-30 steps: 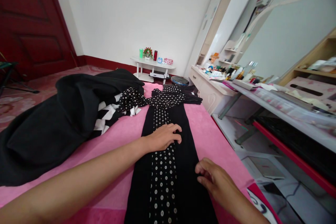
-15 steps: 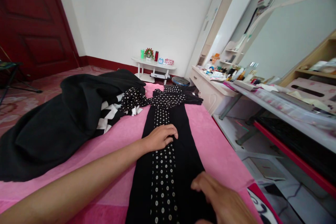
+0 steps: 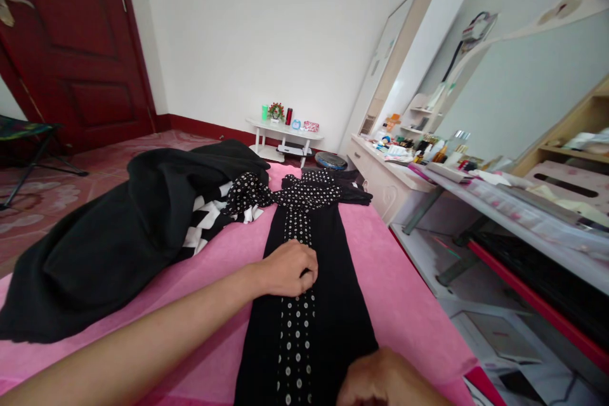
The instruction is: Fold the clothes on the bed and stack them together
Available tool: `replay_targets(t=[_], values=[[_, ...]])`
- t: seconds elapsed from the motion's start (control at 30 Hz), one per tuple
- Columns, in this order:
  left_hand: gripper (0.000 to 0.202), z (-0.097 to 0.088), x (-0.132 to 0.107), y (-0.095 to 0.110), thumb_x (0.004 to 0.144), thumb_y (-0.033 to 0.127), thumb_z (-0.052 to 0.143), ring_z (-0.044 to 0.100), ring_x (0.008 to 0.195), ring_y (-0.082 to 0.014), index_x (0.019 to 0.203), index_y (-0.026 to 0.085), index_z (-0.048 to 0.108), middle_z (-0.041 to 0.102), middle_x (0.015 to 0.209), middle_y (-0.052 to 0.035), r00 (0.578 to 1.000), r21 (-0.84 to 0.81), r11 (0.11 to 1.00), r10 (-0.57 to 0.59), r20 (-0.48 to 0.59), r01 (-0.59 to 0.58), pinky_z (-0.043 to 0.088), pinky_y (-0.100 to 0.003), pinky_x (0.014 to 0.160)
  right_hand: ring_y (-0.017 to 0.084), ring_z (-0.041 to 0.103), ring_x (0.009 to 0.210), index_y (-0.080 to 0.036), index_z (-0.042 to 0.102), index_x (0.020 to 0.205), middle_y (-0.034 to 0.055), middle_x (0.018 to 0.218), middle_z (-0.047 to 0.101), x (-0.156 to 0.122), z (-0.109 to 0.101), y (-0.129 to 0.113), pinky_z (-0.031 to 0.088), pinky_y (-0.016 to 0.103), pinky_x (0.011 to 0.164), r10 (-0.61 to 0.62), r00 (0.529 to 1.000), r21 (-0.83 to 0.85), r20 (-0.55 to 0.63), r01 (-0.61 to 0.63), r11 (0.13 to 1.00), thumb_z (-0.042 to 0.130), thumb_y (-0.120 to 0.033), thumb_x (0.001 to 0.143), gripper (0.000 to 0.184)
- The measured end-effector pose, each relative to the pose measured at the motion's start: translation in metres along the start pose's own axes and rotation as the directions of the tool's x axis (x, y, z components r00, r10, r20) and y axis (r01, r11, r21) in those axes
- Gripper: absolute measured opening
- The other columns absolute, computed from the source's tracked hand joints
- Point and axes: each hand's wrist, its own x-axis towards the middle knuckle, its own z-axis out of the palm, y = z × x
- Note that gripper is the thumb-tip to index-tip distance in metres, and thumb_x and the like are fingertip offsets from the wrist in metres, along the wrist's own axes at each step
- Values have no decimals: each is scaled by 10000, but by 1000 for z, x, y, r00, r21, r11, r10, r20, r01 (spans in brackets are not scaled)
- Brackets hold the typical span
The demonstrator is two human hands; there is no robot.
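Observation:
A long black dress [image 3: 335, 266] with a white-dotted panel down its middle lies lengthwise on the pink bed cover [image 3: 394, 266]. My left hand [image 3: 288, 268] is on the dotted panel, its thumb and fingers pinched together on the cloth. At the bottom of the view, my right hand [image 3: 387, 380] is curled at the dress's right edge; its fingertips are partly hidden. The dotted upper part [image 3: 309, 195] and black sleeve lie folded across at the far end.
A heap of black clothing [image 3: 124, 228] covers the bed's left side, with a black-and-white piece [image 3: 204, 219] at its edge. On the right stand a cluttered dressing table [image 3: 380, 165] and a glass desk [image 3: 518, 216]. A low white table [image 3: 285, 128] is against the wall.
My left hand's fingers have drawn together on the dotted panel. My right hand has moved down to the dress's edge and curled in. The view has tilted slightly up and left.

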Motion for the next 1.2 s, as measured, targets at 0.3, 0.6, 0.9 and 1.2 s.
replay_targets(t=[0.3, 0.6, 0.9, 1.2], values=[[326, 3, 48, -43, 848, 260, 529, 524, 1111, -218, 1169, 237, 581, 567, 1224, -61, 929, 134, 960, -194, -315, 246, 394, -365, 969, 265, 232, 1394, -227, 322, 1444, 75, 1502, 312, 103, 7, 65, 194, 513, 1132, -121, 930, -379, -348, -21, 925, 441, -483, 894, 619], [364, 19, 57, -108, 944, 432, 344, 508, 965, -240, 923, 205, 628, 582, 970, -80, 684, 124, 753, -499, -532, 646, 395, -396, 837, 206, 611, 1013, -203, 645, 1057, 79, 1064, 661, 126, -27, 84, 478, 355, 909, -139, 881, -164, -453, 70, 984, 453, -385, 910, 302], [268, 20, 56, -112, 925, 386, 407, 501, 936, -258, 1004, 221, 602, 587, 955, -80, 678, 106, 751, -514, -526, 652, 377, -406, 799, 121, 524, 456, -102, 358, 1290, -24, 593, 583, 263, -148, 126, 431, 231, 441, 212, 641, 298, -738, 27, 954, 570, -299, 776, 590], [280, 16, 55, -105, 945, 340, 369, 547, 878, -199, 927, 217, 620, 576, 928, -43, 574, -2, 693, -598, -560, 721, 381, -343, 802, 140, 546, 495, -161, 594, 619, 47, 573, 616, 338, -186, 124, 429, 240, 482, 255, 497, 171, -829, -209, 963, 519, -233, 728, 151]])
